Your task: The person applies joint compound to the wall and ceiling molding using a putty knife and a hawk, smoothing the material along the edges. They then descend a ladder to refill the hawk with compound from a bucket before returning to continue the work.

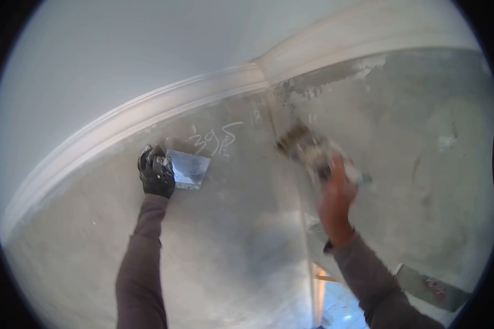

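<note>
My left hand (pixel 157 172), in a black glove spotted with white, is raised against the grey wall. Its fingers are closed around a wide metal scraper (pixel 189 169), whose shiny flat blade points right. A small brown piece shows at the top of that hand. My bare right hand (pixel 337 194) is closed on a wide brush (pixel 307 148), smeared by motion. The brush's brown bristles point up and left, close to the inner corner (pixel 274 118) where two walls meet. Its whitish handle is partly covered by my fingers.
White crown moulding (pixel 164 107) runs along the top of both walls below the pale ceiling (pixel 121 49). Chalk numbers (pixel 214 140) mark the left wall (pixel 230 219). At lower right are a bluish opening (pixel 340 307) and a grey board-like thing (pixel 433 288) with a reddish mark.
</note>
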A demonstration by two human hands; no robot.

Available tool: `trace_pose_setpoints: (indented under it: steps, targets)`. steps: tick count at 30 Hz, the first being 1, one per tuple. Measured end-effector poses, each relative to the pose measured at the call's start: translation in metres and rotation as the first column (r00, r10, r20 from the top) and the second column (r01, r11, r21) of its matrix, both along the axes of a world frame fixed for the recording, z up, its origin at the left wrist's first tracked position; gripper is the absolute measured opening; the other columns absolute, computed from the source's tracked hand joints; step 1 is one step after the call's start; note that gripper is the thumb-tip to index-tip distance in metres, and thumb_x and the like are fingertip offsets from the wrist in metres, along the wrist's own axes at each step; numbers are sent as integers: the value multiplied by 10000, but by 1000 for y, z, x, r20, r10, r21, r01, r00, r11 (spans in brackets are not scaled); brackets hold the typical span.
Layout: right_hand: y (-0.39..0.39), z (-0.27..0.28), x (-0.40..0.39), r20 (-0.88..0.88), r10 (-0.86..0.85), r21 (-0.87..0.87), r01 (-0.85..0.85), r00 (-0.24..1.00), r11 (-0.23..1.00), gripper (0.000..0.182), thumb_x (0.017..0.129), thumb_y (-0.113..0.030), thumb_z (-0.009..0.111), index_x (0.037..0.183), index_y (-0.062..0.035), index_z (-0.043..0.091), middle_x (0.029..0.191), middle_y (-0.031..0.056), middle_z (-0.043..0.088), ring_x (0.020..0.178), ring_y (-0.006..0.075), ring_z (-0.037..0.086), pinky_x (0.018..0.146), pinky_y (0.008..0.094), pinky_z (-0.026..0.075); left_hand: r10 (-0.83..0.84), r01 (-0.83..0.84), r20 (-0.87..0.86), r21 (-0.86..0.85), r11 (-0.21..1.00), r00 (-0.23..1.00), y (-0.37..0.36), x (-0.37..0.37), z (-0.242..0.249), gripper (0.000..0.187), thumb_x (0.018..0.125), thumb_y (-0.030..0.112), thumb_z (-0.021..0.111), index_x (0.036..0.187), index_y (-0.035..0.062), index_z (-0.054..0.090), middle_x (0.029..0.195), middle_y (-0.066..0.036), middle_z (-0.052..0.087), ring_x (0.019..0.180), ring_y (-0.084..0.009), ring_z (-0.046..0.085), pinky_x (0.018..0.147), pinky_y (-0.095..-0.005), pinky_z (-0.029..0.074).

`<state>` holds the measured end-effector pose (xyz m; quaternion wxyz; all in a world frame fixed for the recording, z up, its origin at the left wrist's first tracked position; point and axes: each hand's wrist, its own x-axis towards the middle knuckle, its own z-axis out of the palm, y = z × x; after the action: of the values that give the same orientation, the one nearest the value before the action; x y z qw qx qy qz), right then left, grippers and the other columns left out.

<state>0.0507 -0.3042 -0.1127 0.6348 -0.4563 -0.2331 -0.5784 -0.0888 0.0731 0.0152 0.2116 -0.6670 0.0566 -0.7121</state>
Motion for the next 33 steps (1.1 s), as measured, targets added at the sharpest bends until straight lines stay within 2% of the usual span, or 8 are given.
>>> trace_pose_setpoints:
  steps: [1,2,3,7,11,23,28,33]
  targets:
    - [13,23,20,118,-300,-153,316,947,936,202,1023,-92,637,1184,30,643,1099,95,695,974,170,668,868,321,529,67,-67,15,26,997,998,2,0,0,329,965,150,616,1228,-49,629,1252,-258,624,1219,-461,566,1067,-547,453]
    - [44,48,28,15,217,41,-218,976,975,230,999,-86,663,1188,42,644,1099,124,696,976,194,675,864,335,531,126,-128,34,50,990,991,4,2,0,334,972,156,614,1228,-58,624,1251,-261,623,1218,-463,565,1066,-549,451]
    - [75,75,33,42,681,250,-667,731,702,261,974,-80,688,1193,54,644,1099,153,698,979,218,681,859,350,534,133,-134,29,37,990,991,8,5,-1,346,975,172,611,1224,-69,619,1242,-259,621,1212,-470,564,1055,-556,451]
    - [116,132,67,193,101,42,-111,976,993,351,896,-94,746,1190,66,640,1060,217,673,966,335,667,851,431,534,159,-161,32,126,979,987,15,6,0,370,994,225,587,1217,-68,621,1239,-256,616,1229,-475,550,1057,-560,442]
    - [153,159,91,81,-406,94,399,910,912,416,817,-53,676,1213,70,649,1074,240,642,1031,428,615,893,503,514,174,-174,-8,31,984,985,7,3,-1,425,1027,304,526,1219,-63,622,1251,-250,610,1258,-470,527,1074,-562,422]
    - [178,167,62,325,-511,-60,556,796,829,323,761,-127,690,1073,-46,708,1131,158,622,1064,344,575,868,522,408,160,-160,7,32,987,987,4,4,-2,402,1021,273,527,1213,-65,628,1236,-253,614,1243,-468,543,1075,-561,420]
    - [154,168,73,87,-406,-59,412,910,909,377,775,-140,682,1140,-49,700,1156,166,636,1086,335,592,891,513,408,189,-189,21,7,982,982,6,4,-5,369,1001,228,553,1208,-68,628,1238,-249,615,1242,-466,545,1068,-559,429]
    - [160,165,70,414,-528,-102,614,741,783,457,786,-231,734,1190,-23,686,1180,161,649,1075,337,594,903,509,395,175,-176,28,29,984,984,6,4,-3,328,976,180,581,1196,-57,634,1229,-232,625,1225,-465,552,1050,-555,445]
